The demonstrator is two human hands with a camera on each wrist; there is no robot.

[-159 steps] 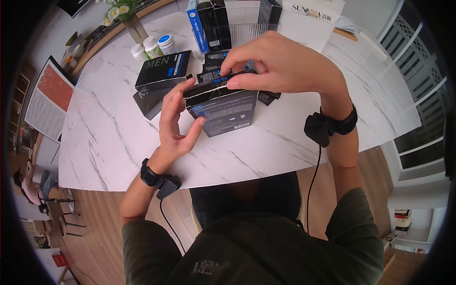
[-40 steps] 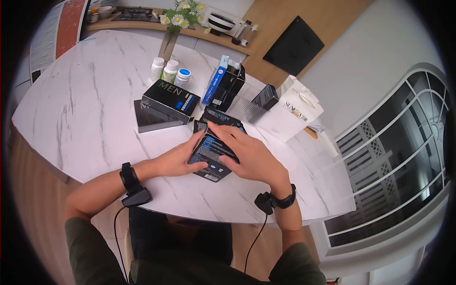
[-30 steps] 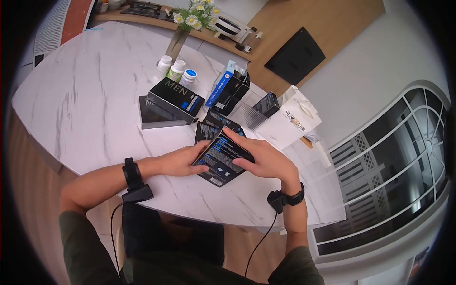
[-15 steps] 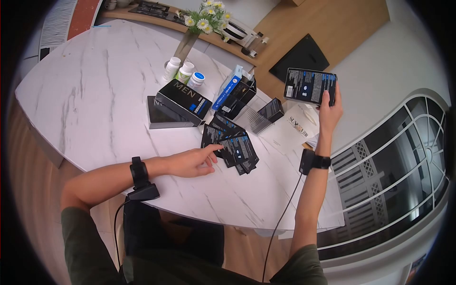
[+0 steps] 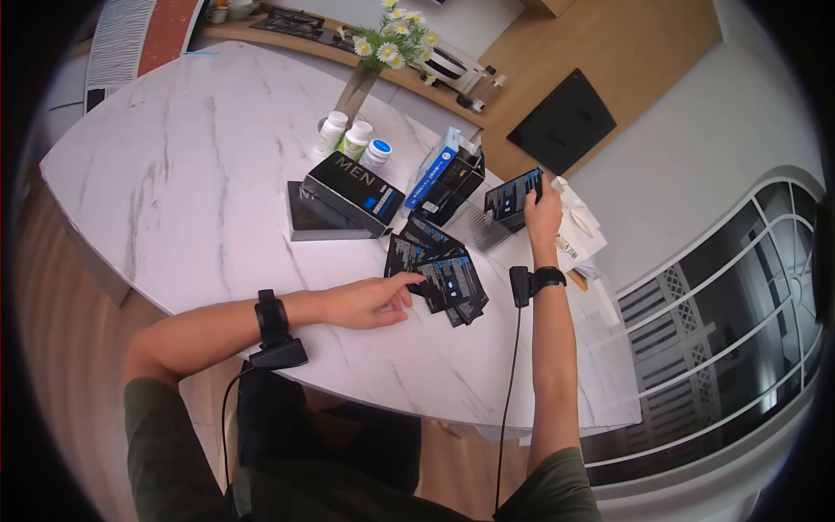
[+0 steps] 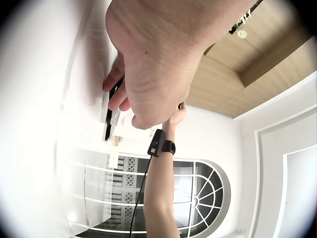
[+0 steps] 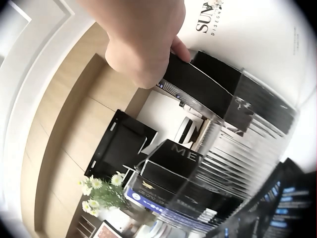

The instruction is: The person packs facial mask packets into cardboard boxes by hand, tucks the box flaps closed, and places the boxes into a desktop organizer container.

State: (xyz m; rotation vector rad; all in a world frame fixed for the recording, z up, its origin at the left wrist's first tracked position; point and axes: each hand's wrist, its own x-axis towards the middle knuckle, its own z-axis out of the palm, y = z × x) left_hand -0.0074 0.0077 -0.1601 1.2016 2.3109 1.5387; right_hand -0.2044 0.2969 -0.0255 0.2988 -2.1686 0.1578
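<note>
now the held black box [image 5: 509, 200] lies just left of the right grip [image 5: 545, 217], clamped on its end, long axis running toward the clear bin [image 7: 246, 154], while the left grip [image 5: 370, 301], fingers loose, touches the black packets [image 5: 449, 280] farther off.

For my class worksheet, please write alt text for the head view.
A person's right hand holds a black box at a clear ribbed bin beside a white paper bag; the left hand touches black packets on a marble-patterned table.

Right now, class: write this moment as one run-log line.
right hand: grips black box at clear bin | left hand: at black packets | packets: overlapping on table
</note>
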